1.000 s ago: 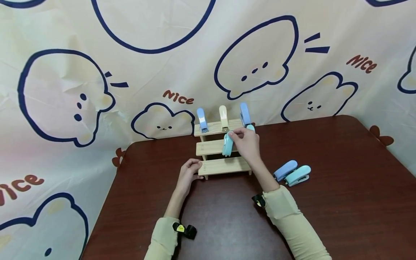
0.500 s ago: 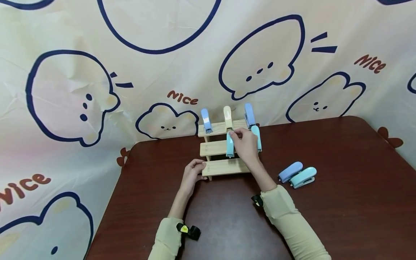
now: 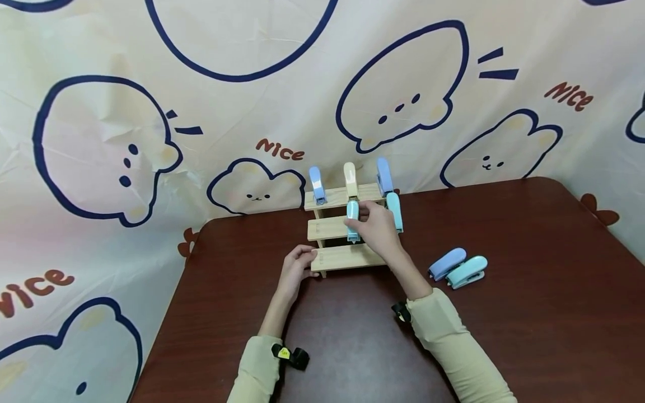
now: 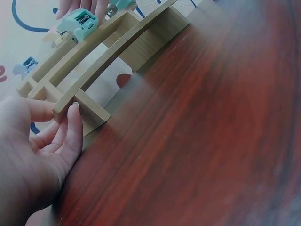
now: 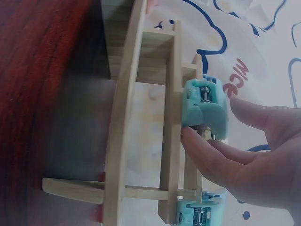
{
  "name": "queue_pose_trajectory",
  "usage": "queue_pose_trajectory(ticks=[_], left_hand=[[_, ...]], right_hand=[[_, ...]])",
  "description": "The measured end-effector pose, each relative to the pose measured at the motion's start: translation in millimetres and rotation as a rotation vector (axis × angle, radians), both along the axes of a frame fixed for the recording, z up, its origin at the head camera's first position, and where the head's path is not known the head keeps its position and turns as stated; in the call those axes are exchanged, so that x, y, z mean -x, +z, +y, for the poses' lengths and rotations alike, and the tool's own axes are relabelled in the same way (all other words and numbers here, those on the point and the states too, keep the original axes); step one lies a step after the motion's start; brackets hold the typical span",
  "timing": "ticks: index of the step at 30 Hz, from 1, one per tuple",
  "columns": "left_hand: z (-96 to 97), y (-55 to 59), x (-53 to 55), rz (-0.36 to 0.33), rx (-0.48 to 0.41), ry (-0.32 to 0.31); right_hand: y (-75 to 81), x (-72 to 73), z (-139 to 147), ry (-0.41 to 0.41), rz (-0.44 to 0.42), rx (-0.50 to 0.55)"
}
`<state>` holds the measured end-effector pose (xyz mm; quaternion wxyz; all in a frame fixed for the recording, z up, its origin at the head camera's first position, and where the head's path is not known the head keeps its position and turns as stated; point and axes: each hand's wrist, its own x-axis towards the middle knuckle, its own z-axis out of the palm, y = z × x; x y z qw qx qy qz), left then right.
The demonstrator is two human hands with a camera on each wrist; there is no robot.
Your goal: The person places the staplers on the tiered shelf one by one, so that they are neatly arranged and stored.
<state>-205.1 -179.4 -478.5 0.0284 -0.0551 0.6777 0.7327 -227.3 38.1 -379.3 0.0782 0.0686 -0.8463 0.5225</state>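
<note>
A three-step wooden display stand [image 3: 347, 258] stands near the back of the table. My left hand [image 3: 294, 270] grips the left end of its bottom step, thumb above and fingers beneath in the left wrist view. On the middle step, a teal stapler [image 3: 353, 221] stands upright, and my right hand [image 3: 378, 228] holds it between thumb and fingers. Another teal stapler [image 3: 395, 212] stands at that step's right end, partly behind the hand. The top step bears a light blue stapler [image 3: 317, 185], a cream stapler [image 3: 350, 180] and a blue stapler [image 3: 384, 176].
To the right of the stand, a blue stapler [image 3: 447, 263] and a teal stapler [image 3: 467, 272] lie side by side on the dark brown table [image 3: 534, 313]. A printed cloth [image 3: 242, 112] hangs right behind the table's back edge.
The teal stapler under my right hand has gone from tilted to upright on the middle step. My thumb has slid lower on it. The left hand keeps its hold on the stand.
</note>
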Motion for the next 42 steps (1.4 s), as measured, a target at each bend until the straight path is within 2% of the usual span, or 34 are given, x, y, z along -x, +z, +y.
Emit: queue_pose_trajectory(ticks=[5, 12, 32, 37, 42], left_hand=[[-0.1, 0.2, 0.2, -0.018, -0.005, -0.006], [0.5, 2.5, 3.4, 0.01, 0.004, 0.0], [-0.8, 1.8, 0.2, -0.007, 0.008, -0.008], [-1.3, 0.0, 0.3, -0.01, 0.013, -0.012], [-0.5, 1.9, 1.2, -0.016, 0.013, -0.002]], right_hand=[[-2.3, -0.4, -1, -0.012, 0.01, -0.026], [-1.1, 3.4, 0, -0.023, 0.062, -0.027], [-4.5, 3.3, 3, -0.007, 0.069, -0.031], [6.4, -4.0, 12, -0.036, 0.083, -0.029], [21.0, -12.2, 29, -0.05, 0.183, -0.034]])
